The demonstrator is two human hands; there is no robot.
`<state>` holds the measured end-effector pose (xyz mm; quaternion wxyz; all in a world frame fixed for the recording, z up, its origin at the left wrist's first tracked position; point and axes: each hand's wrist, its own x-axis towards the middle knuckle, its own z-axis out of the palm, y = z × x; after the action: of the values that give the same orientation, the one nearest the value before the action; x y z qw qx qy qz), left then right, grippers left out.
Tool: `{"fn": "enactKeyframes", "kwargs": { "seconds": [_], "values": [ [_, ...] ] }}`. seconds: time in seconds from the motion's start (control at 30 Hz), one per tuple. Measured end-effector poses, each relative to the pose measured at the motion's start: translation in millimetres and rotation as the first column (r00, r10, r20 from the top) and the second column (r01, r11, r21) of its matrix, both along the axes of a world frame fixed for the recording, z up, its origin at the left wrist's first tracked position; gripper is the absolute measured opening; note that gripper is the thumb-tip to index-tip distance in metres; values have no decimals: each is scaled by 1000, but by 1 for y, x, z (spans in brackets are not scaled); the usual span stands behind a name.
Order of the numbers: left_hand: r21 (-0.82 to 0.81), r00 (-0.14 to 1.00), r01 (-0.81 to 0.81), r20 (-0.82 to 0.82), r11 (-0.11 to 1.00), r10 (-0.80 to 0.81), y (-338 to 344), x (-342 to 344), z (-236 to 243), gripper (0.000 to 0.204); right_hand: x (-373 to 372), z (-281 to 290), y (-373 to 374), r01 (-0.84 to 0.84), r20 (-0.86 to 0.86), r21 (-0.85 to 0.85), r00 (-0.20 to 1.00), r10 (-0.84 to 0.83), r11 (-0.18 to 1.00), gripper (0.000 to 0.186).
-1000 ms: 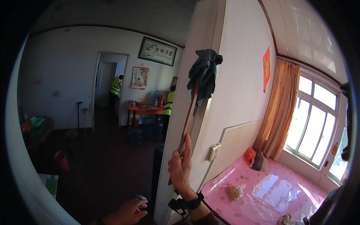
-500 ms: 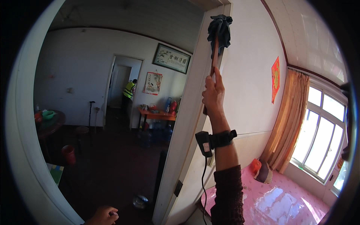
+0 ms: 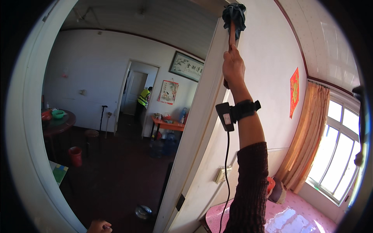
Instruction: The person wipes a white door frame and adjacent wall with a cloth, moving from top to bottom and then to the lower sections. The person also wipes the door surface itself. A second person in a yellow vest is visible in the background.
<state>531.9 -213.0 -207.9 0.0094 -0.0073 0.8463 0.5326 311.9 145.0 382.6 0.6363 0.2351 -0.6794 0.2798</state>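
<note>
Cloth (image 3: 234,12) on stick (image 3: 232,34), above right hand (image 3: 234,66)

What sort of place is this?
Looks like a home: a pink-covered bed, an orange curtain and, in the darker room, a round table with a green bowl on it.

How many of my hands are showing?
2: your right hand grips the cloth-topped stick near the picture's top; your left hand is at the lower edge, partly cut off.
</note>
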Motion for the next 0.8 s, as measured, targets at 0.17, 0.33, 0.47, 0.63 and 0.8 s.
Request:
{"fn": "enactKeyframes", "kwargs": {
  "seconds": [0.17, 0.33, 0.47, 0.63, 0.8],
  "values": [
    [-96, 1000, 8, 27, 995, -5, 8, 12, 9, 31, 9, -19, 14, -112, 14, -34, 994, 113, 993, 55],
    [-101, 994, -19, -110, 995, 8, 15, 22, 17, 32, 25, -3, 18, -140, 5, -88, 990, 141, 986, 55],
    [-79, 990, -23, -137, 997, 12, 16, 20, 12, 31, 28, 18, 15, -92, 20, -91, 995, 94, 992, 56],
    [-137, 987, -28, -162, 990, 5, 17, 20, -2, 31, 18, 28, 11, -19, -33, -12, 999, 18, 1000, 56],
    [-99, 993, -26, -118, 995, 14, 31, 38, -33, 28, 21, 19, 6, -18, -96, 85, 995, 27, 996, 54]
  ]
}}
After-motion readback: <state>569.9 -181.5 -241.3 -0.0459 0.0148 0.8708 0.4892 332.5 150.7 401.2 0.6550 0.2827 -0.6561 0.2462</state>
